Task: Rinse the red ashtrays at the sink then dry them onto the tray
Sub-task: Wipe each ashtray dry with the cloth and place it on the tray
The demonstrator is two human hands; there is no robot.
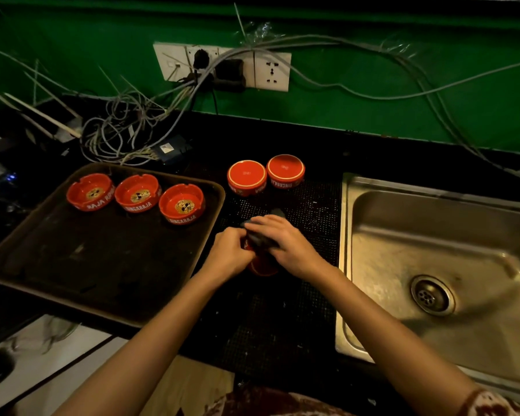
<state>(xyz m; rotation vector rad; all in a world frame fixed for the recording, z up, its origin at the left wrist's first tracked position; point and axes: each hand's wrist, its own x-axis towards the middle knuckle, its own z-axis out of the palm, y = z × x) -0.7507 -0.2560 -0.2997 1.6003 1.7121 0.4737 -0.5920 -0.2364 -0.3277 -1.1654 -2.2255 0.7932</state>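
While our left hand point(230, 253) grips the ashtray point(263, 268) between tray point(102, 259) and sink point(433, 235), our right hand point(285, 243) clasps a cloth point(260, 240) against it. We judge drying underway; next, set it on the tray.

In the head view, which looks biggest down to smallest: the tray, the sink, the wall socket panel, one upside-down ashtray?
1. tray and sink: look about alike, and the sink is cut off by the frame edge, so unranked.
2. wall socket panel.
3. upside-down ashtray, smallest.
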